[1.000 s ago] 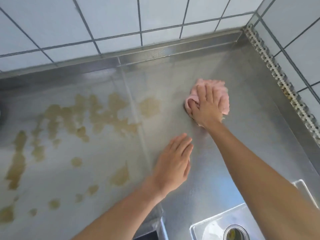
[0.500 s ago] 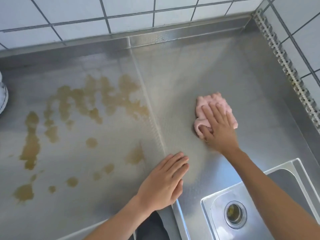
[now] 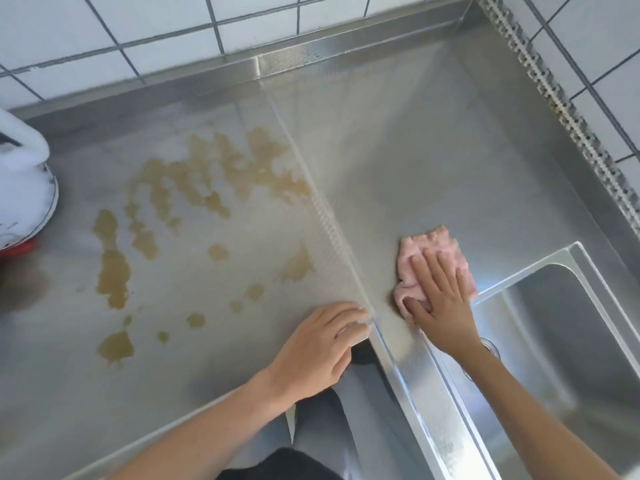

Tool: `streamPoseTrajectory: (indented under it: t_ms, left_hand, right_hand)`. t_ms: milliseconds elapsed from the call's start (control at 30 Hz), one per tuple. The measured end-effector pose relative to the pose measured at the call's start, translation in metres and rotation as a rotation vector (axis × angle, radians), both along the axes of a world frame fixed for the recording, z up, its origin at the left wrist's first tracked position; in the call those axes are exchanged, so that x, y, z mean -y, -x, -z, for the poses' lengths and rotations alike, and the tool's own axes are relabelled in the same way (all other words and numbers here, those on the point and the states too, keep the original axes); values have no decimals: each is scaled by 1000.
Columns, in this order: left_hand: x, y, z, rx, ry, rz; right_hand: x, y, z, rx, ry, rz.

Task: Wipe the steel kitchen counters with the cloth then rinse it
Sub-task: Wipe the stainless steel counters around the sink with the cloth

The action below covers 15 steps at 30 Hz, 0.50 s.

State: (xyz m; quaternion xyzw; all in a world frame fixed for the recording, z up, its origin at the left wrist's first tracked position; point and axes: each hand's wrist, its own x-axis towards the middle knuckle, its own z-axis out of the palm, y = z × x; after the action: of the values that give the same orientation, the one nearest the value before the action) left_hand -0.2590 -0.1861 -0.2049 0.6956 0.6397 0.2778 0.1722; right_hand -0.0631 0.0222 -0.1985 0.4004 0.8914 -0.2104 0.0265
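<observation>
A crumpled pink cloth [image 3: 429, 249] lies on the right steel counter [image 3: 433, 161], close to the sink's near-left corner. My right hand [image 3: 438, 299] presses flat on the cloth with fingers spread over it. My left hand [image 3: 318, 351] rests palm down at the front corner of the left steel counter [image 3: 173, 375], fingers by the seam between the two counters. Brown spill patches [image 3: 207, 178] cover much of the left counter.
A steel sink [image 3: 568, 306] sits at the right, its drain partly hidden by my right arm. White tiled walls [image 3: 173, 29] stand behind and to the right. A white object with a red base [image 3: 20, 188] stands at the left edge.
My right hand has dragged the pink cloth from the back of the right counter toward me, down to the sink's corner. My left hand stayed pressed near the seam. The view tilted down.
</observation>
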Motion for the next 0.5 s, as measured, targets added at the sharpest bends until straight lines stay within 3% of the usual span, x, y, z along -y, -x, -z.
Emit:
streamPoseTrajectory:
  t_ms: [100,167,333,500]
  left_hand:
    - [44,19,3,-28,28,-52]
    - [70,31,8,-49,37,-92]
    - [111,51,22,-128,67,-112]
    - [113,51,25,-175,52,-112]
  right_hand:
    - [25,42,2,43,-13,278]
    - [44,85,3,62,-35,321]
    - [111,168,7,39,-57,-2]
    - [125,130,6,-13,-49,-449]
